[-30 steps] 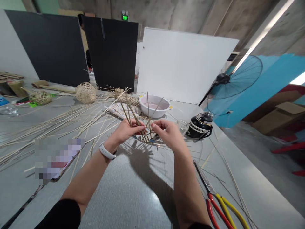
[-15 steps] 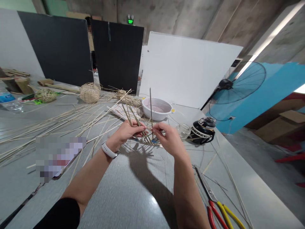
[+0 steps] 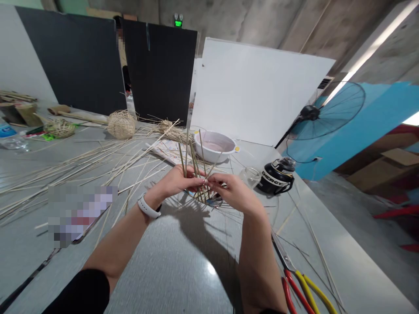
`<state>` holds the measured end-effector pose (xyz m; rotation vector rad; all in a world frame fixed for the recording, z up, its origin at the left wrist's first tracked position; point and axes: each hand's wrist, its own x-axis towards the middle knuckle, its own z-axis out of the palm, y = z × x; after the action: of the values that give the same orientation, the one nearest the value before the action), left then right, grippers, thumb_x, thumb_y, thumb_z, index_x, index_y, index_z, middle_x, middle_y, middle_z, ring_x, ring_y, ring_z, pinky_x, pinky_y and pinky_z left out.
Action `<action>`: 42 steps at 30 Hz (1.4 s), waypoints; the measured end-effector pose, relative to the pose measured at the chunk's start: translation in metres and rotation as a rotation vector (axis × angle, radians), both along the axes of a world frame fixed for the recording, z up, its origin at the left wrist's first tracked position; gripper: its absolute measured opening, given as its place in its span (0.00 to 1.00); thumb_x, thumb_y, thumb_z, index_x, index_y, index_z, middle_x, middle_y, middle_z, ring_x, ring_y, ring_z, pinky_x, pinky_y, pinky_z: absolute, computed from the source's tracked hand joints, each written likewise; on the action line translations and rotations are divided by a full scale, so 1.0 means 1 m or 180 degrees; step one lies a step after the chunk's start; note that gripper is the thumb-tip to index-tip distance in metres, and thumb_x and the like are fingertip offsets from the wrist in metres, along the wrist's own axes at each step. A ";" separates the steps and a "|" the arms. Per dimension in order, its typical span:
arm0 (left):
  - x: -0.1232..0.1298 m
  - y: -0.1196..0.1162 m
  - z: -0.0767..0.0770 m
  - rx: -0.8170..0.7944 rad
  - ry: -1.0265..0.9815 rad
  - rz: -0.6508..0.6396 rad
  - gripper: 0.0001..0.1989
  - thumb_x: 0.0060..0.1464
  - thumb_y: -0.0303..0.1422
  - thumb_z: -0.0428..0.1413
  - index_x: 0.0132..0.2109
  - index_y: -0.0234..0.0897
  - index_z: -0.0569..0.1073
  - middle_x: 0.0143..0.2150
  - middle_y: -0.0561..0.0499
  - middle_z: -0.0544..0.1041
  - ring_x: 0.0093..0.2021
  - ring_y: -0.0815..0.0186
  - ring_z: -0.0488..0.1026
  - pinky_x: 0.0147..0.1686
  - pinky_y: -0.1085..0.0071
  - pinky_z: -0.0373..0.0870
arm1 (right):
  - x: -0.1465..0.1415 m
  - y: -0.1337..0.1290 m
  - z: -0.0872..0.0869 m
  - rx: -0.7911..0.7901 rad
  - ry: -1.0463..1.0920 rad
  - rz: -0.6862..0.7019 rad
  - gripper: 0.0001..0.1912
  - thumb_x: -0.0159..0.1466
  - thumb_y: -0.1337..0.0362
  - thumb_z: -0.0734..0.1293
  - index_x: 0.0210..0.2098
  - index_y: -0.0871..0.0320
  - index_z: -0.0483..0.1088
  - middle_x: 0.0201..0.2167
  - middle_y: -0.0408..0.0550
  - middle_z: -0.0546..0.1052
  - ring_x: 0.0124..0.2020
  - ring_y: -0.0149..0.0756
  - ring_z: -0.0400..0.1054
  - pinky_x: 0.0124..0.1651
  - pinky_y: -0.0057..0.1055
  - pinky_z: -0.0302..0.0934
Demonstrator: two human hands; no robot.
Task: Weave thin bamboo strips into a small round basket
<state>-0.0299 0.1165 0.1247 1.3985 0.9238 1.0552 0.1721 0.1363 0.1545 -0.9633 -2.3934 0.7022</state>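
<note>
Since L hand & R hand hide basket base, fingers clamp upright bamboo stakes.

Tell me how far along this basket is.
Done: the base of the bamboo basket looks woven. In hand: the left hand and right hand pinch the upright stakes. Left: those stakes appear unwoven above the hands, and loose bamboo strips lie on the table. A rounded woven basket sits farther off.

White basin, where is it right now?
In the head view, the white basin sits on the far table edge, in front of the white board, beyond the right hand and up-left of the glass jar.
</note>
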 end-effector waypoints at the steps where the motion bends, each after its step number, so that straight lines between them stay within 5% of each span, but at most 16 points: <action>1: 0.001 0.000 0.000 0.0000 0.0009 0.0010 0.16 0.48 0.40 0.66 0.40 0.32 0.79 0.28 0.50 0.79 0.25 0.72 0.72 0.29 0.75 0.71 | 0.000 0.000 0.001 -0.0052 0.0003 0.0036 0.11 0.64 0.63 0.62 0.31 0.58 0.75 0.27 0.46 0.76 0.30 0.34 0.65 0.34 0.30 0.57; 6: 0.005 -0.002 0.001 -0.0056 -0.0060 0.0172 0.16 0.50 0.42 0.65 0.37 0.33 0.74 0.26 0.52 0.77 0.24 0.71 0.73 0.27 0.75 0.71 | 0.003 -0.001 0.006 -0.0541 0.0197 0.0050 0.12 0.63 0.60 0.64 0.34 0.57 0.79 0.30 0.46 0.79 0.31 0.36 0.69 0.37 0.32 0.61; 10: 0.008 -0.007 0.006 -0.0056 0.0023 0.0153 0.16 0.51 0.41 0.64 0.39 0.34 0.72 0.26 0.52 0.77 0.27 0.69 0.75 0.29 0.74 0.71 | 0.000 0.001 0.004 -0.0668 0.0734 -0.0528 0.14 0.63 0.56 0.65 0.31 0.59 0.76 0.29 0.47 0.79 0.31 0.35 0.69 0.36 0.31 0.61; 19: 0.003 -0.006 0.008 0.0100 -0.0215 0.0512 0.15 0.51 0.40 0.64 0.34 0.35 0.69 0.32 0.50 0.78 0.33 0.67 0.77 0.34 0.72 0.74 | -0.011 0.003 -0.007 -0.0288 0.1559 -0.1058 0.18 0.62 0.50 0.66 0.26 0.58 0.70 0.24 0.46 0.74 0.28 0.34 0.65 0.34 0.31 0.58; 29: 0.002 -0.018 0.017 0.0588 -0.0119 0.0862 0.13 0.54 0.39 0.62 0.36 0.36 0.67 0.31 0.50 0.80 0.33 0.65 0.79 0.34 0.70 0.76 | -0.015 -0.015 0.006 0.0496 0.1369 -0.1505 0.16 0.64 0.56 0.65 0.24 0.57 0.71 0.23 0.46 0.75 0.27 0.35 0.65 0.33 0.31 0.57; 37: 0.002 -0.017 0.020 0.0286 -0.0216 0.0826 0.13 0.53 0.38 0.62 0.36 0.37 0.67 0.31 0.51 0.81 0.31 0.66 0.80 0.31 0.73 0.76 | -0.012 -0.010 0.001 0.0767 0.1221 -0.1493 0.18 0.65 0.55 0.65 0.24 0.58 0.72 0.23 0.46 0.76 0.28 0.35 0.68 0.36 0.32 0.58; 42: -0.001 -0.008 0.013 0.0252 -0.0131 0.0614 0.13 0.52 0.36 0.62 0.36 0.35 0.66 0.28 0.53 0.77 0.30 0.68 0.78 0.27 0.75 0.76 | -0.003 -0.015 0.007 0.1524 0.1384 -0.1610 0.12 0.67 0.56 0.65 0.39 0.58 0.75 0.40 0.51 0.81 0.43 0.42 0.72 0.47 0.37 0.61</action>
<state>-0.0310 0.1083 0.1372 1.3669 1.0113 1.2728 0.1689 0.1218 0.1618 -1.0158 -1.7174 0.1156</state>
